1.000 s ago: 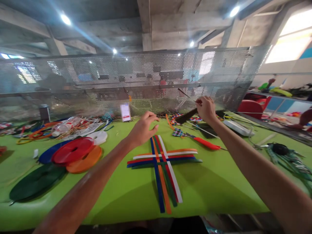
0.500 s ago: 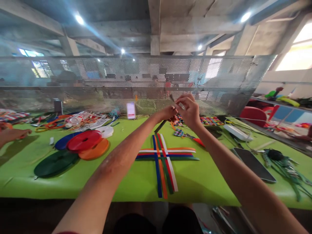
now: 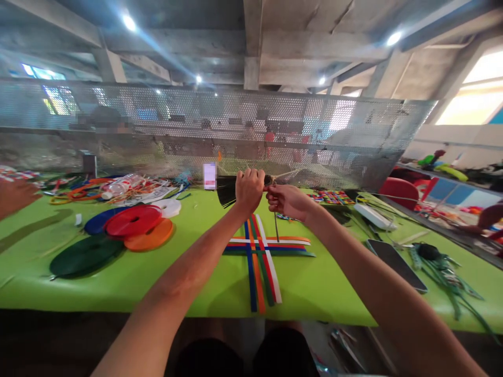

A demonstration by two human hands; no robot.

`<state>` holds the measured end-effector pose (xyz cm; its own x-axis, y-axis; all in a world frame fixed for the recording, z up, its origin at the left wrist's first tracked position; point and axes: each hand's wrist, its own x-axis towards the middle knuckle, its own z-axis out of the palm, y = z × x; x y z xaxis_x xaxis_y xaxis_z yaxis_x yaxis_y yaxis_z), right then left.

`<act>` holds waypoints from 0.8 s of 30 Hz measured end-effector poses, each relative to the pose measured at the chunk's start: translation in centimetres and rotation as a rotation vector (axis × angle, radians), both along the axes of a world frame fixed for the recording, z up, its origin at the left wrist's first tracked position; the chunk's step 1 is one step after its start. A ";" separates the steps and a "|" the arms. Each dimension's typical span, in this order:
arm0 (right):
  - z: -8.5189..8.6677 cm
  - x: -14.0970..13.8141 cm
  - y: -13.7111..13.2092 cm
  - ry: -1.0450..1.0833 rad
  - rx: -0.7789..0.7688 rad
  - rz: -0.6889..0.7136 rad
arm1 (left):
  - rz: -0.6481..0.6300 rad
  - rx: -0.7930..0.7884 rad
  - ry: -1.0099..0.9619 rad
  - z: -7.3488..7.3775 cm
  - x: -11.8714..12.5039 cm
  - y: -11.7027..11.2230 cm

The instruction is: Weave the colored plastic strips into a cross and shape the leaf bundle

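My left hand (image 3: 250, 189) is closed around a bundle of thin black strips (image 3: 226, 192), whose ends fan out to its left. Close beside it, my right hand (image 3: 288, 201) has its fingers pinched together on a narrow dark strip (image 3: 276, 228) that hangs down toward the table. Below both hands lies a cross of interlaced flat strips (image 3: 258, 246) in blue, orange, green, red and white. The colours run both lengthwise and crosswise. A small multicoloured woven piece (image 3: 286, 217) is partly hidden behind my right hand.
Rolls of strip lie at left: red (image 3: 133, 222), green (image 3: 86, 256), orange (image 3: 151, 236), blue and white. A phone (image 3: 396, 264) and green strips (image 3: 442, 277) lie at right. A perforated metal screen (image 3: 188, 120) stands behind. Another person's hand (image 3: 18, 196) is at far left.
My left hand has moved left and closed around the black bundle. My right hand has come down, and a dark strip now hangs below it. The view has shifted slightly.
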<state>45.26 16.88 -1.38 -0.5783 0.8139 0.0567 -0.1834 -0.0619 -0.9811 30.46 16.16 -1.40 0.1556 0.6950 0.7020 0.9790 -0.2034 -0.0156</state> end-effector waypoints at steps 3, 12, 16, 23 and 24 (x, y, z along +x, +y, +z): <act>-1.2 -0.9 0.3 0.038 -0.011 -0.024 | 0.006 0.048 0.019 -0.9 -0.2 -0.3; -3.4 -1.0 -1.7 0.063 0.022 -0.055 | -0.134 0.055 0.135 -2.2 -4.5 1.3; -3.9 -0.8 -3.3 0.063 0.006 -0.035 | -0.235 0.056 0.247 -2.1 -6.0 1.5; -3.3 -0.4 -4.5 0.075 -0.021 -0.033 | -0.332 0.154 0.319 -1.5 -6.3 2.4; -3.2 -0.3 -4.7 0.078 -0.025 -0.038 | -0.345 0.173 0.319 -1.5 -6.2 2.6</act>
<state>44.92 12.20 -4.55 -0.5419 0.8366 0.0797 -0.2620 -0.0781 -0.9619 24.28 18.80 -2.86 0.5818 0.4426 0.6824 0.7960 -0.4823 -0.3657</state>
